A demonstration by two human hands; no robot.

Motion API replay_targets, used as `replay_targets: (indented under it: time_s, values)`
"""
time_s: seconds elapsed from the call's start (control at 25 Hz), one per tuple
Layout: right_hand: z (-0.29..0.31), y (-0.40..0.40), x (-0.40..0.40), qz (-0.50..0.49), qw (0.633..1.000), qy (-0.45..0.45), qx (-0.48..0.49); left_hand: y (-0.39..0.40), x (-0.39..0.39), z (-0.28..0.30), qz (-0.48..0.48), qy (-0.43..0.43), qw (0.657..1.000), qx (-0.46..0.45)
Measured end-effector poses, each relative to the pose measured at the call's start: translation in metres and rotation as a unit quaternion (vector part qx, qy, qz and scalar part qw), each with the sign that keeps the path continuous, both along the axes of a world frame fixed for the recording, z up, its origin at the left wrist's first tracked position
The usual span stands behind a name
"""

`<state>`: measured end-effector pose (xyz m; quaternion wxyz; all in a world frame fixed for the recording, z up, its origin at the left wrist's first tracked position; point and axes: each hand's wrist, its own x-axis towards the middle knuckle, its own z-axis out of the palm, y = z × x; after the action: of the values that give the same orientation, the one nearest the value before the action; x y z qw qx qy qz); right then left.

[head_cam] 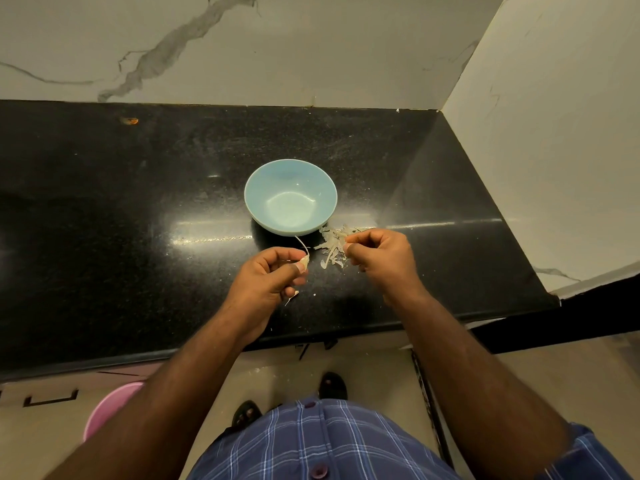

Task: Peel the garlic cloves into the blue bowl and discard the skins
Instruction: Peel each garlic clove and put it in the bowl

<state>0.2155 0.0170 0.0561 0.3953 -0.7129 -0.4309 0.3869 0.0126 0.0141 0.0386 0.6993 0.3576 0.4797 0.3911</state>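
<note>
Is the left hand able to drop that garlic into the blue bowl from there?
Probably yes. The left hand pinches the garlic clove just in front of the blue bowl, and nothing lies between them. The skins sit off to the right, by the right hand.

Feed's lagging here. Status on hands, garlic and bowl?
Left hand pinches garlic clove, skin strand trailing. Right hand pinches a skin scrap over skin pile. Blue bowl empty. Nothing in the way.
</note>
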Motion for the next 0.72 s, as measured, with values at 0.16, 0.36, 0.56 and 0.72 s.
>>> replay_targets:
  time_s: [0.16,0.36,0.56,0.72]
  values:
    - [-0.002,0.001,0.005,0.033,0.996,-0.081,0.015,0.001,-0.001,-0.003,-0.001,0.012,1.0,-0.012]
    - [0.004,-0.002,0.003,0.058,0.994,-0.091,0.026,0.001,-0.002,-0.004,0.005,0.026,1.0,-0.017]
    - [0.012,-0.008,-0.02,0.184,0.982,-0.005,0.03,0.002,-0.001,-0.001,0.01,0.055,0.998,0.015]
    - [0.01,-0.008,-0.03,0.124,0.991,0.052,0.025,0.001,-0.002,0.001,0.003,0.039,0.999,0.037]
